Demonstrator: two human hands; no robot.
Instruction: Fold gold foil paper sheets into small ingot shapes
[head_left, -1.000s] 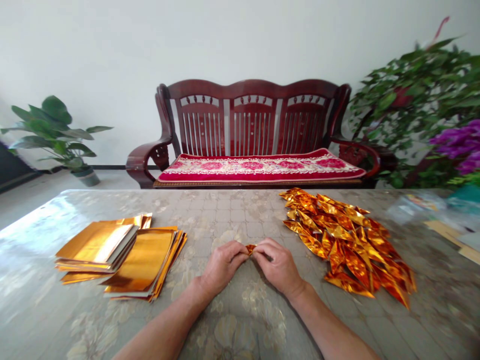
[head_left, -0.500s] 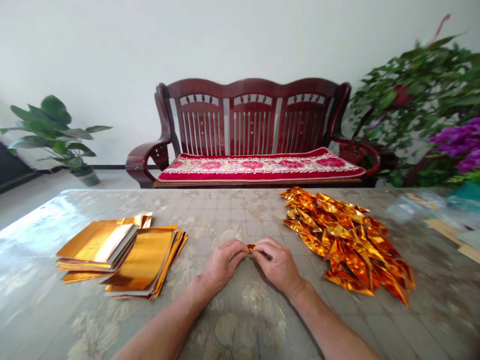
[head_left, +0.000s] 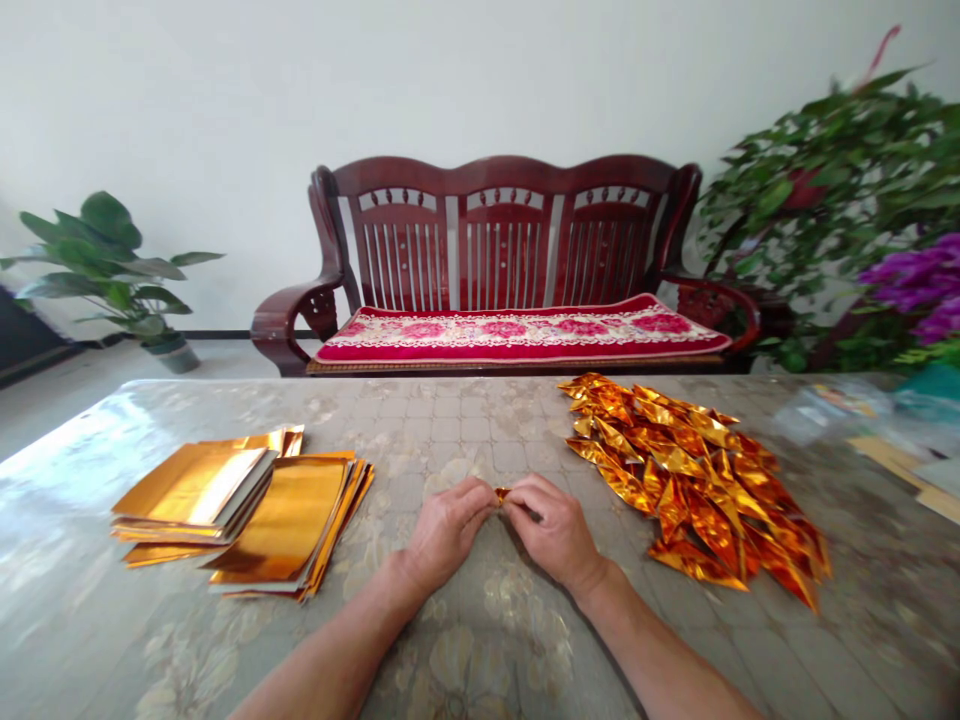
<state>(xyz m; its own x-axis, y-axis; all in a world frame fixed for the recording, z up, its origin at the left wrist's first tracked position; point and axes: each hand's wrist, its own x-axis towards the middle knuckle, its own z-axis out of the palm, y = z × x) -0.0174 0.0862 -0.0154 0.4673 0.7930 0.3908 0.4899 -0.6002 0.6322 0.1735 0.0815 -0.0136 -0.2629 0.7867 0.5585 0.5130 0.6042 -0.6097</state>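
Between my hands, over the middle of the table, is a small piece of gold foil paper (head_left: 502, 495), mostly hidden by fingers. My left hand (head_left: 450, 523) pinches its left end; my right hand (head_left: 550, 525) pinches the right end. Both hands are closed, with the fingertips almost meeting. To the left lie two overlapping stacks of flat gold foil sheets (head_left: 292, 510), some showing grey undersides. On the right spreads a heap of folded, pointed gold foil pieces (head_left: 697, 480).
The table (head_left: 450, 660) has a patterned cover. Clear plastic bags (head_left: 832, 408) and tan card pieces (head_left: 892, 465) lie at its right. Behind stand a dark red wooden bench (head_left: 506, 240) with a floral cushion, a potted plant (head_left: 112, 260) and leafy greenery (head_left: 840, 170).
My right hand has shifted slightly left, so the fingertips are closer together and less of the foil shows. The stacks and the heap look the same.
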